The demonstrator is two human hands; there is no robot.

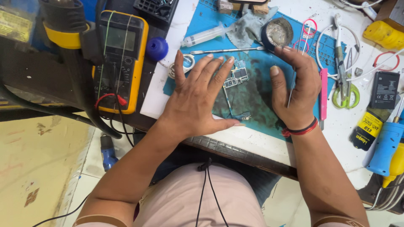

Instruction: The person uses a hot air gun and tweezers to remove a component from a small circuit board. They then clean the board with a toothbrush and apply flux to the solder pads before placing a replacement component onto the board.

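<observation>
The left hand lies flat with its fingers spread wide on the blue work mat, holding nothing, its fingertips just beside a small circuit board that sits between the two hands; the right hand stands on its edge near the board, thumb and fingers pinching a thin pair of tweezers that points down toward the mat. Beyond the board lie a metal spudger, a syringe, a grey cloth and a round tin; a yellow multimeter rests on the bench to the left; a pink tool lies just beside the right hand.
</observation>
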